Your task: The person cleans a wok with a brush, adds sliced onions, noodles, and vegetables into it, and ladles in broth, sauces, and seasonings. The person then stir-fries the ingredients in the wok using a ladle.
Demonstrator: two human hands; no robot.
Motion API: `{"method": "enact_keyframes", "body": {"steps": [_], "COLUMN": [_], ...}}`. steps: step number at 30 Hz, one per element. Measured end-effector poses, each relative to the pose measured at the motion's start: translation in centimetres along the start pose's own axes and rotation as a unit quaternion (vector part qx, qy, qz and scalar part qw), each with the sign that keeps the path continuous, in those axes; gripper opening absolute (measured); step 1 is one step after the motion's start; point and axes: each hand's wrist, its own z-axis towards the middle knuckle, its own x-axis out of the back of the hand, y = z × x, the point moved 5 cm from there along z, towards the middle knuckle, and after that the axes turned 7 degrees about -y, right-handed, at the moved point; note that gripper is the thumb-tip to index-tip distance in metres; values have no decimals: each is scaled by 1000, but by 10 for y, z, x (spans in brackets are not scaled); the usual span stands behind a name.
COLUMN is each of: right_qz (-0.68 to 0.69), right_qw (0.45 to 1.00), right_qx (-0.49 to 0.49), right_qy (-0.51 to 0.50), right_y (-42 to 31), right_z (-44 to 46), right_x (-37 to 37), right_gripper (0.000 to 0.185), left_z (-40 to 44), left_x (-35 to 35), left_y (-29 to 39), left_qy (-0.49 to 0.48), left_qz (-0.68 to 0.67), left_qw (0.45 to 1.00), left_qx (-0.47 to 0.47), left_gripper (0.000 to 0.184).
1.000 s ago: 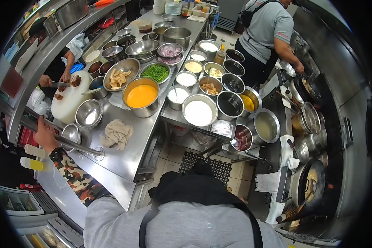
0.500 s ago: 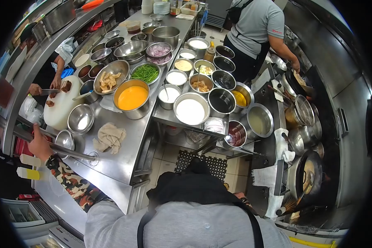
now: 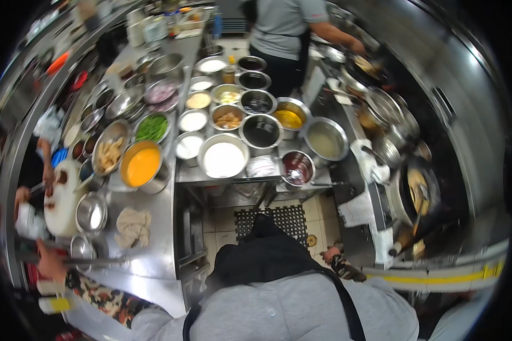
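My left hand (image 3: 50,262) is closed around a metal rail (image 3: 99,261) over the left counter. Under the rail and just beyond it sits a small steel bowl (image 3: 83,246), with a larger steel bowl (image 3: 91,211) behind. A crumpled beige cloth (image 3: 133,228) lies to their right. Low at my right side hangs my right hand (image 3: 330,254), its fingers loosely bent and slightly apart, with nothing visible in them. It is nearest to the stove edge, touching none of the pots. The picture is blurred, so finger detail is weak.
A pot of orange liquid (image 3: 143,165) and a bowl of green vegetables (image 3: 152,127) stand left. White liquid (image 3: 223,159) fills a central pot. A wok (image 3: 415,190) sits on the right. A co-worker (image 3: 284,34) works ahead; another person's hands (image 3: 23,195) are far left.
My view has turned right, so the counters have shifted left and downward in the picture. My right hand has come further into view. My left hand stays on the rail.
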Motion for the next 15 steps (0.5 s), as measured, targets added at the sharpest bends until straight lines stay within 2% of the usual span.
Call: {"method": "enact_keyframes", "body": {"steps": [1, 2, 5, 9, 15], "right_qz": [-115, -142, -163, -161, -79], "right_qw": [983, 979, 979, 982, 995], "right_qx": [50, 55, 42, 36, 45], "right_qy": [133, 137, 111, 90, 34], "right_y": [-11, -16, -30, -45, -62], "right_z": [-18, -30, -37, -49, -92], "right_x": [7, 10, 12, 10, 13], "right_gripper": [30, 30, 32, 39, 49], "left_z": [-5, -6, -21, -39, -45], "left_x": [0, -6, -26, -55, -63], "left_y": [-1, 8, 77, 169, 215], "left_qy": [-16, -16, -28, -75, -98], "left_qz": [-79, -158, -289, -344, -362], "left_qw": [996, 984, 949, 930, 923], "left_qx": [46, 80, 124, 110, 86], "left_gripper": [55, 54, 54, 54, 56]}}
